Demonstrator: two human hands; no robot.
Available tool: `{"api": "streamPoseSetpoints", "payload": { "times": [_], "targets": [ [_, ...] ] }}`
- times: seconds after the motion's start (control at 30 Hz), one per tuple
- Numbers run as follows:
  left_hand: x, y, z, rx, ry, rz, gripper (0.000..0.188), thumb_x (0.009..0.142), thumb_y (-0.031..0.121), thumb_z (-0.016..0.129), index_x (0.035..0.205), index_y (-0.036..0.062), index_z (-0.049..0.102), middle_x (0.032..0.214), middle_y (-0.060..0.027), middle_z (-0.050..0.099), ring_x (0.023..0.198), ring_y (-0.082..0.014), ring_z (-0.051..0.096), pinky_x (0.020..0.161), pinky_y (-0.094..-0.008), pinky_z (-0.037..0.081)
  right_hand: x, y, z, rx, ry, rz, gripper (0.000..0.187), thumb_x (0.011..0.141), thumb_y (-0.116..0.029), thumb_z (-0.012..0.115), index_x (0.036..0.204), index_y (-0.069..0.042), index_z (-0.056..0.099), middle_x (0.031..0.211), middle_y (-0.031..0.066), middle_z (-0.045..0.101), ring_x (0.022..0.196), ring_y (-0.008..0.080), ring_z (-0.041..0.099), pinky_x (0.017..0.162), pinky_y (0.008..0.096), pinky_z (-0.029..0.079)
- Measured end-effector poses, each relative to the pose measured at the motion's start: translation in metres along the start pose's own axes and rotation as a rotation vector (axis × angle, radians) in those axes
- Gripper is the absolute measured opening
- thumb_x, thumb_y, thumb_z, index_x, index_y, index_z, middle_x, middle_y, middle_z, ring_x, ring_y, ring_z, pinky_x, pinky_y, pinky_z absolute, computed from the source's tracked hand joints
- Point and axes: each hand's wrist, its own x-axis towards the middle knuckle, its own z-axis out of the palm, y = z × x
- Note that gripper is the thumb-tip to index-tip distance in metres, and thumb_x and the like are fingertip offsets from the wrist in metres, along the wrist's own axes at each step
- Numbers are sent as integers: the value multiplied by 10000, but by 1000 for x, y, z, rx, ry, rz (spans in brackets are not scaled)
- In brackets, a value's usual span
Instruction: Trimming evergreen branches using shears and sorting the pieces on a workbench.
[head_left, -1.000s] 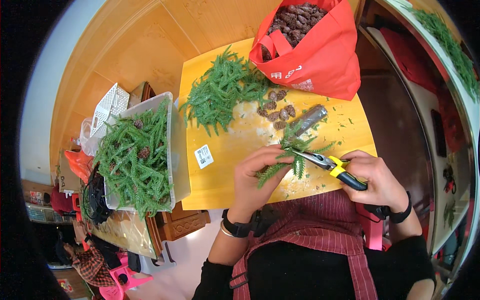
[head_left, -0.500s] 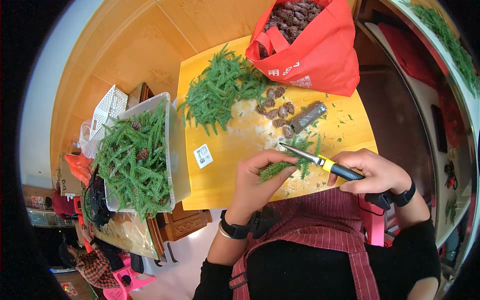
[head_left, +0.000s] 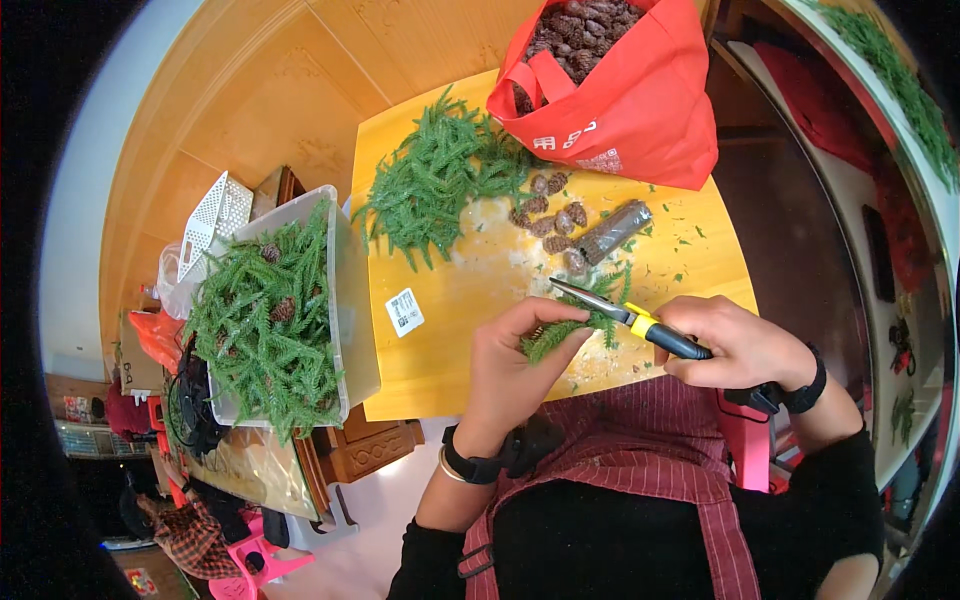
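Left hand (head_left: 510,350) pinches shut on a green sprig (head_left: 544,342), centre frame; right hand (head_left: 735,340) curls tight round pliers (head_left: 672,340). Cone-dotted greenery (head_left: 265,365) already fills the left-hand tub (head_left: 358,325); loose sprigs (head_left: 425,185) and cones (head_left: 541,225), upper centre, look unworked.

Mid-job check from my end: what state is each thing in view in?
Left hand, closed on green sprig
Right hand, closed around pliers
Pliers, held, nose pointing left at the sprig
Red bag, open, filled with pine cones
Clear bin, open, heaped with greenery
Green pile, loose on table
Wrapped bundle, lying on table
White label, lying flat on table
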Motion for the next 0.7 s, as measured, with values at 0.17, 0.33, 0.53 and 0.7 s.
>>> {"api": "streamPoseSetpoints", "payload": {
  "times": [0.17,0.33,0.53,0.7],
  "targets": [
    [0,-2,-1,11,15,-3,165,730,-63,669,872,7,622,840,-29,631,772,-77,571,690,-204,456,2,-3,6,-78,55,29,126,720,-107,592,733,-18,505,645,106,484,607,271,525,576,338,420],
    [-3,-9,-3,-56,2,-85,164,747,-38,663,901,6,626,862,-39,635,807,-97,589,721,-227,466,3,5,16,-70,104,6,121,720,-98,595,727,-20,502,601,112,481,556,278,521,535,344,419],
    [-4,-22,-3,-97,-18,-160,169,750,-34,660,910,7,624,883,-38,629,825,-96,584,707,-223,473,2,12,29,-72,135,32,89,725,-101,569,750,-52,499,578,117,484,538,313,534,511,379,423],
    [-8,-25,-8,-123,-2,-194,171,752,-39,655,914,9,625,879,-37,627,831,-102,581,720,-228,471,4,14,34,-119,164,30,98,745,-115,579,752,-52,505,549,116,467,505,292,529,486,357,417]
  ]
}}
